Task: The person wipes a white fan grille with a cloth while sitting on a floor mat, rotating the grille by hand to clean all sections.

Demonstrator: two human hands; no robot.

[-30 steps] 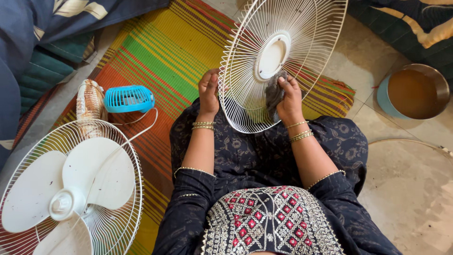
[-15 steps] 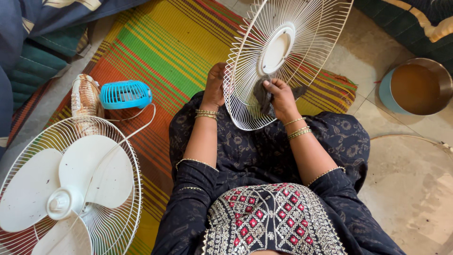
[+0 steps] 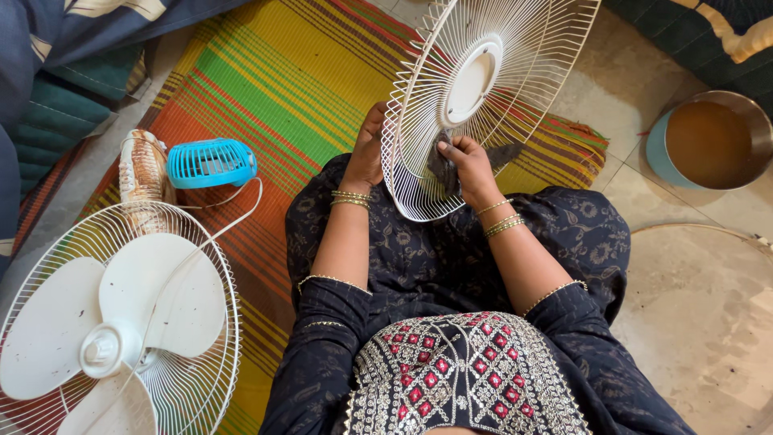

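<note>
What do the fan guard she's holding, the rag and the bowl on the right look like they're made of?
Fan guard: looks like thin metal wire, coated glossy white, with a solid white centre ring that may be plastic.
Rag: soft grey cloth, crumpled and matte.
Bowl: probably metal; a shiny silvery rim shows, and brown liquid hides the inside.

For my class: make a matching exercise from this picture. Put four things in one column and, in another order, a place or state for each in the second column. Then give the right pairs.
1. wire fan guard
2. grey cloth
3. small blue fan
4. metal bowl

A. on the tiled floor, full of brown water
B. lying on the striped mat
C. gripped at its rim by the left hand
D. pressed to the wires by the right hand

Pairs: 1-C, 2-D, 3-B, 4-A
</note>
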